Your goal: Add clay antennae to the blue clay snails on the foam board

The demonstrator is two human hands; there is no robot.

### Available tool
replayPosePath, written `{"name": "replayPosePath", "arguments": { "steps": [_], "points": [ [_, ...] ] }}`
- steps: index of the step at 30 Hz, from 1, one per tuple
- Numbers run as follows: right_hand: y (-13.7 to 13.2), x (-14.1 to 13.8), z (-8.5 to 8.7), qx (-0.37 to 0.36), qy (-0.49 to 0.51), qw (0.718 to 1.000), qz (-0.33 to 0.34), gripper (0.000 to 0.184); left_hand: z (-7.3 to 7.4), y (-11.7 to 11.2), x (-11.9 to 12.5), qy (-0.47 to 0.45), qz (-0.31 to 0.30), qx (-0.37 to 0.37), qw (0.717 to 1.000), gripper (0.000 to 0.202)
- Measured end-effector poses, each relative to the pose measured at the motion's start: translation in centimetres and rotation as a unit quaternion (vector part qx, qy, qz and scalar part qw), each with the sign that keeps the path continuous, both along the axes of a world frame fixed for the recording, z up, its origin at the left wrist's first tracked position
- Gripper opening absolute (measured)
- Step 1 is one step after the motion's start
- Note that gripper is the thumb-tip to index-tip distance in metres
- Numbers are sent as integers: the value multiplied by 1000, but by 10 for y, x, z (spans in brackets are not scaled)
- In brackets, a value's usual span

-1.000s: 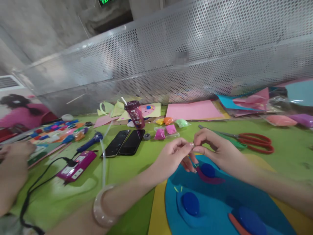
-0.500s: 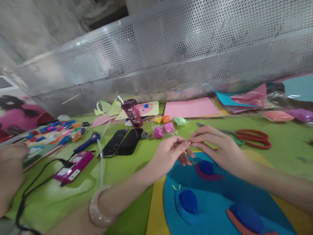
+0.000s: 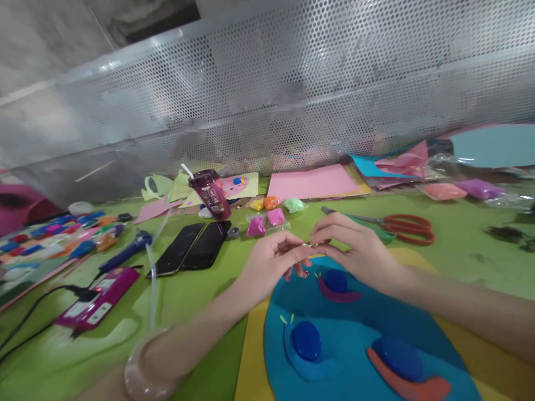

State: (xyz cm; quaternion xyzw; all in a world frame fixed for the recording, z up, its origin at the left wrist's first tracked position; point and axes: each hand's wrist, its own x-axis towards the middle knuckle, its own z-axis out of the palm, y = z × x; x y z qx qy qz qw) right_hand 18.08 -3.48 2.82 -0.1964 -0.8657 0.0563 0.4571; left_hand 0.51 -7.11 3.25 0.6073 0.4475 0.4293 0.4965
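1. Head view, the hands: the left hand (image 3: 271, 262) and the right hand (image 3: 355, 248) meet fingertip to fingertip above the far edge of the blue sheet (image 3: 346, 340); both are narrowed to a pinch on one tiny pale green scrap (image 3: 311, 244), which sits between the two sets of fingertips; a pale bangle (image 3: 140, 373) circles the left wrist.
2. Head view, under the hands: the blue sheet lies on a yellow sheet (image 3: 251, 362) on the green table (image 3: 200, 289); three snail shapes are stuck to it, the purple snail (image 3: 336, 285) just below the hands, the blue snail (image 3: 305, 345) nearer, the orange snail (image 3: 401, 365) to the right.
3. Head view, containers: small clear bags of clay (image 3: 271, 211) lie just beyond the hands, holding pink, magenta, yellow, orange and light green lumps; a maroon bottle (image 3: 211, 192) with a straw stands tilted in the picture behind two dark phones (image 3: 192, 250), its contents not visible; larger bags with peach and purple material (image 3: 463, 190) lie far right.
4. Head view, the rest: red-handled scissors (image 3: 397, 225) lie right of the hands; a magenta device (image 3: 98, 295) with a black cable lies left, near a blue tool (image 3: 123, 253); pink paper (image 3: 313, 182) rests by the perforated metal wall (image 3: 292, 89).
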Motion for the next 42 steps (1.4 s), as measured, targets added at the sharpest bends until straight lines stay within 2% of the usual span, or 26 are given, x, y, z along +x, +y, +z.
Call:
{"name": "replayPosePath", "arguments": {
  "steps": [6, 10, 15, 18, 21, 25, 30, 33, 36, 39, 42],
  "points": [
    [1, 1, -2, 22, -11, 999, 25, 20, 0, 0, 0, 7, -5, 3, 1000, 20],
    [0, 3, -1, 25, -9, 999, 35, 13, 1, -1, 1, 19, -12, 2, 1000, 25],
    [-2, 2, 2, -17, 8, 999, 39, 5, 1, -3, 2, 16, -15, 1, 1000, 22],
    [-2, 0, 1, -43, 14, 998, 38, 9, 1, -2, 1, 8, -8, 9, 1000, 22],
    [-1, 0, -1, -34, 19, 999, 36, 13, 0, -1, 0, -10, 5, 9, 1000, 19],
    [0, 0, -1, -45, 26, 998, 24, 2, -1, -1, 1, -29, -5, -10, 1000, 20],
    [1, 0, 1, -34, 22, 999, 13, 6, 0, 0, 2, -57, 20, -19, 998, 20],
    [12, 4, 1, -19, -6, 1000, -14, 9, -1, 2, 0, -73, 42, -26, 996, 22],
    [32, 15, -2, -10, -62, 994, -89, 18, -4, 6, -5, -27, 39, -28, 999, 23],
    [53, 27, -10, 20, -169, 972, -164, 16, -8, 8, -8, 33, 8, -24, 999, 19],
    [64, 32, -20, 36, -258, 951, -168, 16, -12, 7, -8, 77, -6, -9, 997, 19]
  ]
}}
